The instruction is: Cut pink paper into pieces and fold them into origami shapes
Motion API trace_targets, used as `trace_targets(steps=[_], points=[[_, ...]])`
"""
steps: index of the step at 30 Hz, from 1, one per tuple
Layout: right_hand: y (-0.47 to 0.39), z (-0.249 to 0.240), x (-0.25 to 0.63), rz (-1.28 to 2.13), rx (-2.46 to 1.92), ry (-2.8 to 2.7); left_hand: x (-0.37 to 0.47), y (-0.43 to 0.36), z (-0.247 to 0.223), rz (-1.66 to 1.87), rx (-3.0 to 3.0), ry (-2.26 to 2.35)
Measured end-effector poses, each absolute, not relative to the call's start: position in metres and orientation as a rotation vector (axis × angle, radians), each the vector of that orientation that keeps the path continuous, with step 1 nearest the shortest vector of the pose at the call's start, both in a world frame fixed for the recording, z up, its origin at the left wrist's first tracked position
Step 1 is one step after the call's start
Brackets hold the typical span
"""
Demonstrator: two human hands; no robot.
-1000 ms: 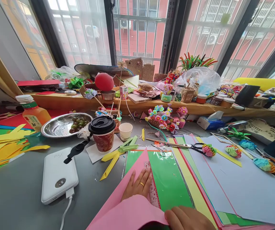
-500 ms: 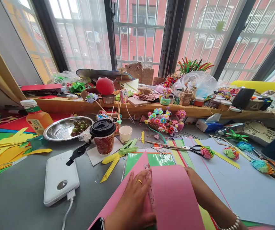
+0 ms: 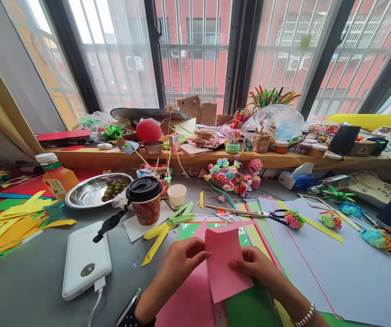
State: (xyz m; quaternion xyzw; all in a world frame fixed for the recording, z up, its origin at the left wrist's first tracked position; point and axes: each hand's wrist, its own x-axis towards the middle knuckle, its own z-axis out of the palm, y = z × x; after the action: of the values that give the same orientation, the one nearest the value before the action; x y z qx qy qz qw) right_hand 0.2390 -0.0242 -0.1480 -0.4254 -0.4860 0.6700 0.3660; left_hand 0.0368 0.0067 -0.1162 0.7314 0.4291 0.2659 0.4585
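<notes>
A pink paper piece (image 3: 225, 263) is held up between both hands over the work area. My left hand (image 3: 187, 260) pinches its left edge between thumb and fingers. At its right edge, my right hand (image 3: 252, 263) grips it, thumb on the near face. Beneath lies a larger pink sheet (image 3: 190, 302), partly covered by my left arm. The patterned strip (image 3: 220, 313) beside that sheet shows only in part. Under these is a green sheet (image 3: 250, 306) in a clear sleeve.
A lidded cup (image 3: 146, 206), a paper cup (image 3: 177, 196) and a power bank (image 3: 87, 261) stand to the left. Scissors (image 3: 272, 214) lie beyond my right hand, near paper flowers (image 3: 294, 219). Yellow strips (image 3: 14, 215) are piled far left.
The curved pink paper is now a smaller-looking piece lifted between both hands. My left hand has come up off the patterned strip, and my right hand now shows at the paper's edge.
</notes>
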Motion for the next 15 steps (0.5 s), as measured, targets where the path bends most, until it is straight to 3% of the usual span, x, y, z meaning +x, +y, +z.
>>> trace_targets(steps=[7, 15], points=[[-0.024, -0.157, 0.237, 1.741, -1.003, -1.349, 0.037, 0.015, -0.095, 0.511, 2.160, 1.178], [-0.020, -0.168, 0.235, 1.683, -1.161, -1.362, 0.005, 0.009, -0.037, 0.420, 2.408, 1.146]])
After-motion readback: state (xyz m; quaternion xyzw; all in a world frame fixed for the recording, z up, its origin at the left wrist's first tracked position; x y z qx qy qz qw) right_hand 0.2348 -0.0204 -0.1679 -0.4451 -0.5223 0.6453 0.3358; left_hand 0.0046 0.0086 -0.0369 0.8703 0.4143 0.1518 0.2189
